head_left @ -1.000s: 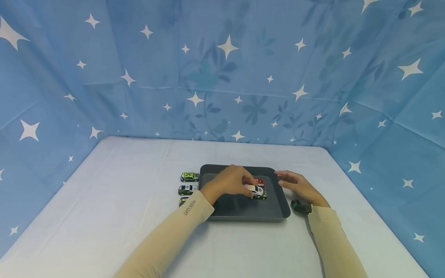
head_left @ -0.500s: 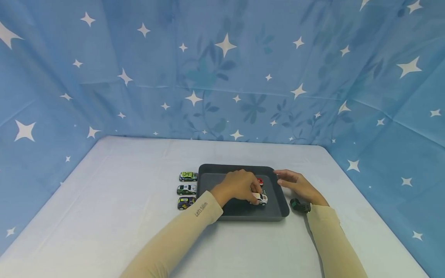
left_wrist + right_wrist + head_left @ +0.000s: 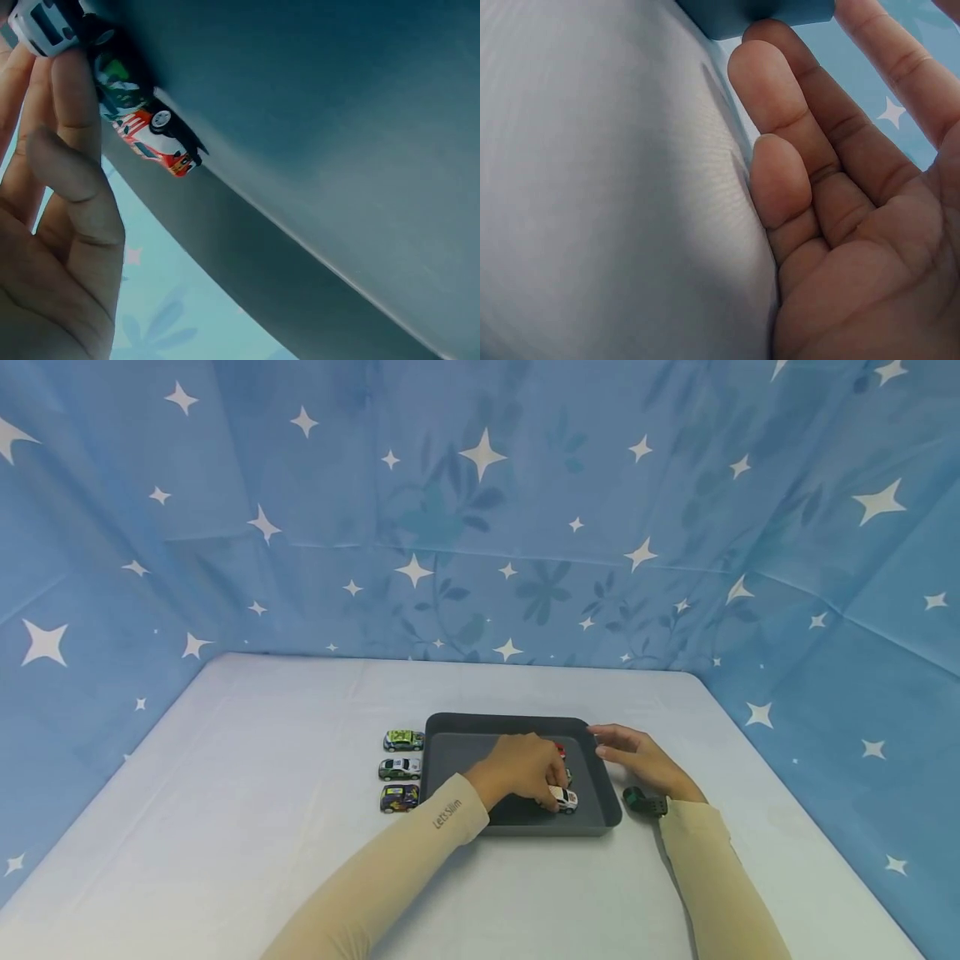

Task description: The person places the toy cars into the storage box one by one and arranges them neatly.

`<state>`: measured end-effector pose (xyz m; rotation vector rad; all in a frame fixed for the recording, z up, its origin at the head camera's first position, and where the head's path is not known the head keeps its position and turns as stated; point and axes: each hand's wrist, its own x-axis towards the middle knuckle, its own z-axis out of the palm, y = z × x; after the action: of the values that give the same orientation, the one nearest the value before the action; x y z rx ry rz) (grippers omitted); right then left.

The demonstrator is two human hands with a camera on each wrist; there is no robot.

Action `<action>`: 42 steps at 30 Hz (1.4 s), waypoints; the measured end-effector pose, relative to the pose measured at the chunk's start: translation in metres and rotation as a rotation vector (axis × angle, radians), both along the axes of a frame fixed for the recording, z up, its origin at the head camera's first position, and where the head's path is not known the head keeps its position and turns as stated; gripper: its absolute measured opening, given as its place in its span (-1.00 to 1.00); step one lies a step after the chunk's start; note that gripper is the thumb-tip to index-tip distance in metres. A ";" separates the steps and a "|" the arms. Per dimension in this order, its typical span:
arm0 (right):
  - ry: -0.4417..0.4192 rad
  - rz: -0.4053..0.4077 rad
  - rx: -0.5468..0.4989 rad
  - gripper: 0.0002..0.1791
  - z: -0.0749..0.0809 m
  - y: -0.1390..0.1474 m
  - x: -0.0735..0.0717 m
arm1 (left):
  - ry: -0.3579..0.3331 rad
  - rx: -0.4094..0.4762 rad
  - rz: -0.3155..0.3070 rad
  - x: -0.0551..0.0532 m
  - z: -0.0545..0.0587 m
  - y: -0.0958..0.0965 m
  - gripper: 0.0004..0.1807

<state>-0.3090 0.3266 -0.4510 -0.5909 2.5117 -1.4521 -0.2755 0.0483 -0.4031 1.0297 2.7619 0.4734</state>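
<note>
My left hand reaches into a dark grey tray and pinches a white toy car between thumb and fingers, low over the tray's floor near its right end. In the left wrist view, this white car sits at the fingertips beside a green toy car. Past the green one is a red-and-white toy car by the tray wall. My right hand lies outside the tray with relaxed fingers, fingertips at its right rim. The right wrist view shows nothing in that palm.
Left of the tray, a column of toy cars stands on the white tabletop: a yellow-green one, a white-and-green one and a dark one. A black-and-green device is at my right wrist. A blue starry cloth hangs behind.
My left hand has moved toward the near side of the tray with the white car, from over the green car to in front of it. My right hand stays by the rim.
</note>
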 end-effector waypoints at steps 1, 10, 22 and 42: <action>-0.001 0.002 -0.003 -0.44 0.000 0.000 0.000 | 0.009 -0.008 -0.002 0.000 -0.001 0.001 -0.72; -0.012 -0.004 -0.005 -0.42 0.002 -0.001 0.002 | 0.029 -0.008 -0.015 0.000 -0.002 0.002 -0.68; -0.008 -0.001 -0.012 -0.42 0.000 -0.001 0.000 | -0.085 0.026 -0.038 0.000 0.019 -0.008 -0.64; -0.007 -0.018 -0.006 -0.41 -0.001 -0.001 -0.001 | -0.183 0.364 -0.095 0.026 0.045 -0.072 -0.61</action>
<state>-0.3104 0.3255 -0.4519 -0.5651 2.5142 -1.4662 -0.2492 -0.0237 -0.3582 1.1193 2.5056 1.0279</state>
